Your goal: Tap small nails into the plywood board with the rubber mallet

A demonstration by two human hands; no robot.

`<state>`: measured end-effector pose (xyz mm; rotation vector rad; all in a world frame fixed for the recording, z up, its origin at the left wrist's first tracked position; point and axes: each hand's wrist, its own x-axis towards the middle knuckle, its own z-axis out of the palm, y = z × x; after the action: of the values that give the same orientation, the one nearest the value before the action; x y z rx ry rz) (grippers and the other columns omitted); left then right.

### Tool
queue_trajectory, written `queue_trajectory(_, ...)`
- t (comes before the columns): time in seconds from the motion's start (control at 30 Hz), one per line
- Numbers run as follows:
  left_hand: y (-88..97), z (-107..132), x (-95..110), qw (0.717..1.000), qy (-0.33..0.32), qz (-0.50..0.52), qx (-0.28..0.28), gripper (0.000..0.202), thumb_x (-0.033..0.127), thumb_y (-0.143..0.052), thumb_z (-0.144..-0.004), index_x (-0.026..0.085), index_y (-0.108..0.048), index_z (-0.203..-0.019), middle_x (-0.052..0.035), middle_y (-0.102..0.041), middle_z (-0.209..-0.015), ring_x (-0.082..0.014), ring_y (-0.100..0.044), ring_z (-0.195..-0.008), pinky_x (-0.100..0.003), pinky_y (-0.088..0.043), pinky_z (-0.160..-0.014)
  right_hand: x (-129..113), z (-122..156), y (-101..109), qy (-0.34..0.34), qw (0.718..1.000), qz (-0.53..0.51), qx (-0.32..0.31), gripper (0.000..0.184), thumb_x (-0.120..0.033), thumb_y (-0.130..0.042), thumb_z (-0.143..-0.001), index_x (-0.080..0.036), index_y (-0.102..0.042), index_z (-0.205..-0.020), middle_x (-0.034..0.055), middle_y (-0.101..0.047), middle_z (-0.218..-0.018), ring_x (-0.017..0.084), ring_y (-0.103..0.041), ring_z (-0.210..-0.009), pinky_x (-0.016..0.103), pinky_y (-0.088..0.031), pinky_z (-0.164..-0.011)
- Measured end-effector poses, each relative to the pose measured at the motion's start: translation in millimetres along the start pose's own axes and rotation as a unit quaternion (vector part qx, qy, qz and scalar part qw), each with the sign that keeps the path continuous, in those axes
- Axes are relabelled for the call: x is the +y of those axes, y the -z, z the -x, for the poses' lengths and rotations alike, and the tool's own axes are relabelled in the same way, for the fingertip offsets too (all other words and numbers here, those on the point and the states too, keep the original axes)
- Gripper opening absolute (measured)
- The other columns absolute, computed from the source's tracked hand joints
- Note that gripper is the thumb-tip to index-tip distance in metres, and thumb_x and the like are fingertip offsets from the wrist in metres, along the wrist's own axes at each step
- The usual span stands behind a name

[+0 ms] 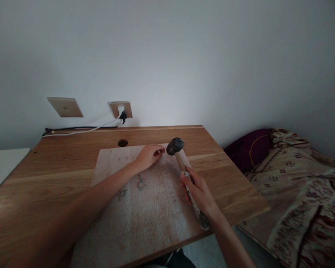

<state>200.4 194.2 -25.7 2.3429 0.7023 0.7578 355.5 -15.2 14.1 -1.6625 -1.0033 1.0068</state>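
Near the bench's [58,163] far edge, the left hand [148,156] is pinched shut just beside the hammer [175,146] clasped by the right hand [199,193]; fingers [159,150] could be struck.

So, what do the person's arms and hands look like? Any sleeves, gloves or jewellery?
The left forearm and the right forearm are bare; no sleeves appear. The left hand and the right hand wear no gloves. I see no watch, bracelet or ring, though the light is dim.
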Motion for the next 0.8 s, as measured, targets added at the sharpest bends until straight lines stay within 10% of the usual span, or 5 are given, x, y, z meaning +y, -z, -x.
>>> queue_trajectory(0.8, 4.5, 4.3, 7.6, 0.995, 0.008, -0.102, -0.016, 0.017, 0.006, -0.066, -0.086, 0.017, -0.076, -0.093, -0.0061, -0.071, -0.089, -0.023, -0.067, -0.085, -0.035, -0.053, -0.08, 5.6, 4.1, 5.6, 0.006, 1.0, 0.017, -0.014, 0.052, -0.053, -0.057, -0.097, -0.015, -0.06, -0.132, -0.009, -0.053, -0.062, 0.01, -0.047, -0.039, 0.02, -0.038, -0.035)
